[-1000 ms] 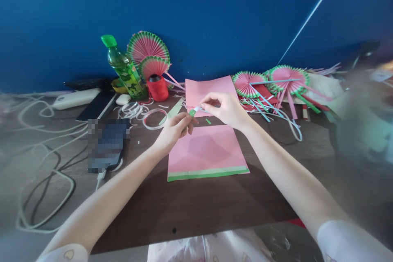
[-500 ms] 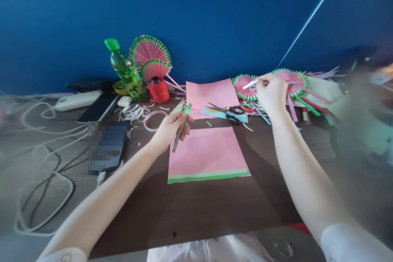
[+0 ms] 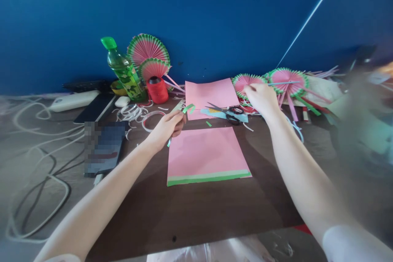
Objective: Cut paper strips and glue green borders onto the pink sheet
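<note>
My left hand (image 3: pixel 170 127) is closed on a green paper strip (image 3: pixel 188 107); its bent end sticks out above the fingers and a pale end shows below. Under and to the right of this hand lies a pink paper sheet (image 3: pixel 205 151) with a pale and bright green band along its near edge. My right hand (image 3: pixel 260 95) is at the back right, fingers drawn together in front of a pleated pink and green paper fan (image 3: pixel 248 83). What those fingers hold, if anything, is hidden. A second round fan (image 3: pixel 287 77) stands just right of that hand.
Black-handled scissors (image 3: pixel 231 114) lie on blue paper before another pink sheet (image 3: pixel 211 94). At left are a green bottle (image 3: pixel 124 71), a red thread spool (image 3: pixel 157 91), a tape roll (image 3: pixel 147 120), a phone (image 3: pixel 110 147) and loose white cables (image 3: pixel 66 196).
The white strip seen in my right hand is no longer visible; that hand has moved slightly left and down. My left hand shifted slightly left, and the green strip's upper end now bends over.
</note>
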Demonstrator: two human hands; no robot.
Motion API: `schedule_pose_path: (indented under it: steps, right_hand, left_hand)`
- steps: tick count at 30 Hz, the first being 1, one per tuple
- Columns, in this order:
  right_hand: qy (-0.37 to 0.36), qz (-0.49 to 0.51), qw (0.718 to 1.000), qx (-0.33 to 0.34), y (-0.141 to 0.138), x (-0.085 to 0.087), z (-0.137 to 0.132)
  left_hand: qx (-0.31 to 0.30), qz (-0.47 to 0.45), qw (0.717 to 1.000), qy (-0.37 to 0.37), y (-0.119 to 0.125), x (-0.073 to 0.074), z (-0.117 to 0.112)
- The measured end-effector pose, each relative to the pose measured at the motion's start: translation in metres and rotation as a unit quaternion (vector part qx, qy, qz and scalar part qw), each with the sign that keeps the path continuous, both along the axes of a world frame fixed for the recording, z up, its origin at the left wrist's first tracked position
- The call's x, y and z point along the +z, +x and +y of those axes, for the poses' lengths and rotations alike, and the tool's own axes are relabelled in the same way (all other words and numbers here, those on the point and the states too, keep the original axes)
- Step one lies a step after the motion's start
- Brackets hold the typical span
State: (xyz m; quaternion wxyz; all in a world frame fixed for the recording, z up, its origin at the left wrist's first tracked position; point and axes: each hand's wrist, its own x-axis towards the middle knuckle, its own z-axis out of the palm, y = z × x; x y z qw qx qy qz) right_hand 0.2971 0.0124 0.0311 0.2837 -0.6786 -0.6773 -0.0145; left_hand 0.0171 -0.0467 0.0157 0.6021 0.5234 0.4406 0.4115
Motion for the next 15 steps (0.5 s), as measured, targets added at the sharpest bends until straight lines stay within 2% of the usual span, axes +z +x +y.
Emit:
schedule_pose_path:
  steps: [3,7,9,11,12,15]
  right_hand:
    - [0.01,0.041,0.998,-0.036,-0.006,0.002,-0.003]
    - [0.025,0.081,0.996,0.018,-0.017,0.003,-0.005]
    - [0.031,0.119,0.989,0.082,-0.028,0.004,-0.009]
    - [0.039,0.174,0.969,0.172,-0.042,0.007,-0.016]
    - [0.025,0.192,0.96,0.204,-0.051,0.008,-0.02]
    - [-0.078,0.207,0.916,0.334,-0.077,0.012,-0.035]
  left_hand:
    - [-0.016,-0.008,1.0,-0.009,0.0,0.0,0.0]
    - [-0.025,-0.008,1.0,-0.01,0.0,0.001,0.0]
    - [-0.029,-0.001,1.0,-0.007,0.001,0.002,-0.001]
    - [-0.035,0.017,0.999,0.008,0.002,0.004,-0.003]
    - [-0.04,0.03,0.999,0.019,0.002,0.005,-0.004]
    - [-0.061,0.082,0.993,0.056,0.003,0.008,-0.007]
